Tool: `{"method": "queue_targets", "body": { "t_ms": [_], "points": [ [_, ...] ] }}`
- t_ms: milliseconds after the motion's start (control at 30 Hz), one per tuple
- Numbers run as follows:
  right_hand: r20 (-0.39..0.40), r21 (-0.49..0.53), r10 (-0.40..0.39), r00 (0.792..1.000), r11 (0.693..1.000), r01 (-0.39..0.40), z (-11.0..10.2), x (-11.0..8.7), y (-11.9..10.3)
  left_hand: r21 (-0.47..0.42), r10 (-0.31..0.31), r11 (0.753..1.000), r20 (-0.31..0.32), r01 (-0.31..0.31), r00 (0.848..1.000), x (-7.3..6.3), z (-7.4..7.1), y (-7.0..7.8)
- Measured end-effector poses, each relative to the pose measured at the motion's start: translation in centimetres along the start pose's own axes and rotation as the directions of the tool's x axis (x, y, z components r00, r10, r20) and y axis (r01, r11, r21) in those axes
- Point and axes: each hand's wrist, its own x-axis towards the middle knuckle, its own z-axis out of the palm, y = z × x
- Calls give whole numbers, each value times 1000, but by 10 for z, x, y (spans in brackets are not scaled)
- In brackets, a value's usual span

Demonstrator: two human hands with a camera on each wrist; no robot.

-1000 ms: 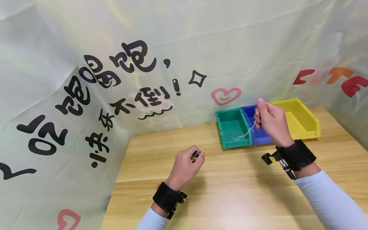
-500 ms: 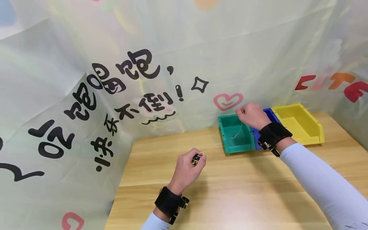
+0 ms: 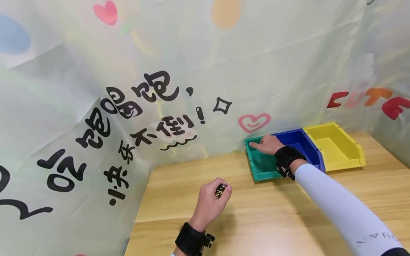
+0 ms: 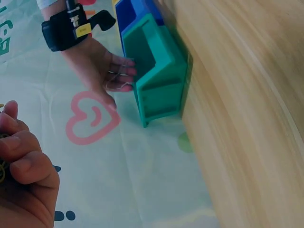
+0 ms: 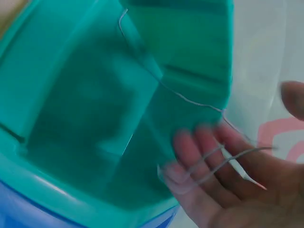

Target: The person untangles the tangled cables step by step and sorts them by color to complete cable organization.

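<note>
Nearest, your left hand (image 3: 211,203) curls its fingers round a dark-and-yellow bundle (image 3: 221,191); they hide most of it, so you cannot count its pieces. Farther out, your right hand (image 3: 268,145) is over the green bin (image 3: 264,176), its thumb apart from four loosely extended fingers, blurred in the right wrist view. Pale thread (image 5: 190,100) lies across them and trails over that bin; one strand or several, you cannot tell. Three bins stand side by side on the surface (image 3: 179,199): the green one, the blue bin (image 3: 315,153), partly hidden by your wrist strap (image 3: 289,156), and the yellow bin (image 3: 334,149)
</note>
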Motion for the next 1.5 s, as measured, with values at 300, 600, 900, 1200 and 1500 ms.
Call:
{"method": "queue_targets", "body": {
  "t_ms": [300, 600, 900, 1200, 1500],
  "points": [
    [-67, 67, -63, 996, 995, 68, -13, -15, -14, -61, 0, 998, -21, -1, 1000, -4, 5, -3],
    [-107, 139, -168, 980, 973, 182, -26, -45, -36, -70, 0, 998, -75, -6, 997, 4, 11, 1],
    [-114, 166, -445, 888, 873, 459, -10, -94, -82, -70, -28, 997, -110, 21, 994, 9, 11, 5],
    [9, 240, -550, 835, 812, 533, 9, -121, -102, -53, 79, 995, -103, -85, 992, 13, 9, 6],
    [55, 327, -566, 822, 788, 521, 19, -130, -107, -47, 149, 987, -84, -154, 985, 13, 5, 8]
  ]
}}
